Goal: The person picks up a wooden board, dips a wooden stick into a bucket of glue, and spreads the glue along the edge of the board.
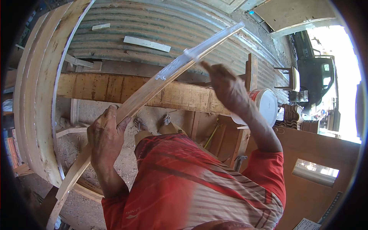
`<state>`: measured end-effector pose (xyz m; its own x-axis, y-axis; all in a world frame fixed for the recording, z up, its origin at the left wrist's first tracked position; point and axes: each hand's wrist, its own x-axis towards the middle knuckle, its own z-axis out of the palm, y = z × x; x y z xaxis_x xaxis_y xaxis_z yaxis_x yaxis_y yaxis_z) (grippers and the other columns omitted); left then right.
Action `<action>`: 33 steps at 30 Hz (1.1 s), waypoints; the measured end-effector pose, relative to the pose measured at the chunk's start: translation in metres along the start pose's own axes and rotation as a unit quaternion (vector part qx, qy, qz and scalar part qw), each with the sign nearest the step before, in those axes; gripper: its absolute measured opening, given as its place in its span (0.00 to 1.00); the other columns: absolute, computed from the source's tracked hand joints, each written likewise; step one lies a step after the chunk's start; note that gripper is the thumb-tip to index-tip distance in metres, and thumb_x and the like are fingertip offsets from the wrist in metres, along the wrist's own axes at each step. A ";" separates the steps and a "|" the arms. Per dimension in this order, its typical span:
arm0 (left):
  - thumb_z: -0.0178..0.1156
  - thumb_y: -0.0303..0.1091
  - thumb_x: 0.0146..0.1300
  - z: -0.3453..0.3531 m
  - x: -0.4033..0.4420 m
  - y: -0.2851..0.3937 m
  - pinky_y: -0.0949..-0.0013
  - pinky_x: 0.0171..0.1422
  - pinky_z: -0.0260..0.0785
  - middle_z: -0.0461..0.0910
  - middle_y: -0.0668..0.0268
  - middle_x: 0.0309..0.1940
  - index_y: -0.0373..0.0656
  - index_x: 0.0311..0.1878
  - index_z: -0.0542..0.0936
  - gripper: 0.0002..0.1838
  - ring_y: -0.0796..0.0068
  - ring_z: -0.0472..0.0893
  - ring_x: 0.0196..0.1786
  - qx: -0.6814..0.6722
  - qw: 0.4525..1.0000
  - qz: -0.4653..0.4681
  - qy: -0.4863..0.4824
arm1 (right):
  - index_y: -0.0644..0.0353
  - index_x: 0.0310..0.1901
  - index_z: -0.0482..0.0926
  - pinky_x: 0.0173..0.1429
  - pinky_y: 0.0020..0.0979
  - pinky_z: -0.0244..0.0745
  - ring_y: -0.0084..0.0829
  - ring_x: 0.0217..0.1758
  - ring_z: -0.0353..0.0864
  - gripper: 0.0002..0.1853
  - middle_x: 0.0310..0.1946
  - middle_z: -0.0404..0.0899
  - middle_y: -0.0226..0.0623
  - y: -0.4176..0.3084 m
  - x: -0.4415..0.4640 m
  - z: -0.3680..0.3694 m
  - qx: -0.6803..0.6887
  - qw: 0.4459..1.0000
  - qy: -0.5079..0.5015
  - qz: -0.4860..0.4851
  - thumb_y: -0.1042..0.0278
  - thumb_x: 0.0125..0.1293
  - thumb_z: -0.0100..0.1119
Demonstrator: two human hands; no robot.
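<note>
My left hand (106, 138) is wrapped round a long, curved wooden strip (130, 103), which slants from the lower left up to the far right. White glue-like paste (180, 63) coats the upper part of its face. In my right hand (229, 90) is a small brush (205, 66), blurred by motion, whose white end touches the coated face. Beneath the strip runs a thick wooden beam (115, 87). Beside my right forearm, on the beam's right end, stands a white bucket (265, 106), partly hidden by the arm.
Curved wooden boards (42, 92) stand together at the left. Corrugated metal sheeting (115, 46) lies beyond the beam, with a pale offcut (147, 43) on it. An upright wooden post (251, 73) is near the bucket. A brown panel (306, 153) is at the right.
</note>
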<state>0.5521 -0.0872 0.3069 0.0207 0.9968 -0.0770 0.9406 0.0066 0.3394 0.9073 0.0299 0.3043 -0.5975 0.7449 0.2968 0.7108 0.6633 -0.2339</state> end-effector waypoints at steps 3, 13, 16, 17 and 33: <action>0.69 0.43 0.70 0.004 -0.002 -0.003 0.49 0.42 0.76 0.84 0.50 0.33 0.38 0.49 0.78 0.18 0.46 0.86 0.38 -0.013 1.000 0.011 0.008 | 0.56 0.71 0.78 0.44 0.42 0.84 0.43 0.37 0.82 0.29 0.37 0.79 0.44 -0.016 0.000 -0.006 0.072 0.997 -0.018 0.002 0.83 0.67 0.55; 0.69 0.40 0.70 0.003 -0.005 -0.002 0.51 0.48 0.78 0.86 0.52 0.40 0.38 0.53 0.77 0.18 0.48 0.87 0.45 -0.010 0.999 0.034 0.028 | 0.56 0.67 0.81 0.44 0.42 0.84 0.41 0.37 0.84 0.25 0.39 0.81 0.43 -0.023 -0.004 0.003 -0.012 0.999 -0.005 0.047 0.82 0.70 0.56; 0.68 0.41 0.71 0.001 -0.005 0.000 0.49 0.51 0.77 0.86 0.51 0.42 0.38 0.55 0.77 0.19 0.47 0.87 0.47 -0.018 1.000 0.012 -0.003 | 0.58 0.66 0.82 0.44 0.41 0.83 0.39 0.37 0.85 0.22 0.41 0.83 0.44 -0.035 0.000 -0.009 0.016 0.999 0.006 0.043 0.81 0.73 0.56; 0.67 0.42 0.72 0.001 -0.004 0.001 0.48 0.53 0.76 0.87 0.50 0.44 0.37 0.57 0.78 0.20 0.45 0.86 0.49 -0.025 1.000 -0.001 -0.016 | 0.58 0.66 0.83 0.43 0.41 0.82 0.39 0.37 0.85 0.22 0.41 0.83 0.44 -0.016 0.004 -0.015 0.001 0.998 0.029 0.059 0.80 0.73 0.56; 0.67 0.42 0.72 0.012 -0.007 -0.010 0.51 0.44 0.80 0.86 0.51 0.35 0.39 0.49 0.77 0.17 0.50 0.88 0.40 -0.001 0.994 0.082 0.070 | 0.57 0.72 0.76 0.48 0.45 0.85 0.47 0.42 0.85 0.31 0.43 0.81 0.45 -0.128 0.003 0.013 0.115 0.992 -0.016 0.041 0.81 0.66 0.63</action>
<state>0.5466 -0.0955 0.2931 0.1272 0.9857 0.1104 0.9278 -0.1576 0.3380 0.8097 -0.0521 0.3232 -0.5552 0.7962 0.2404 0.6554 0.5968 -0.4629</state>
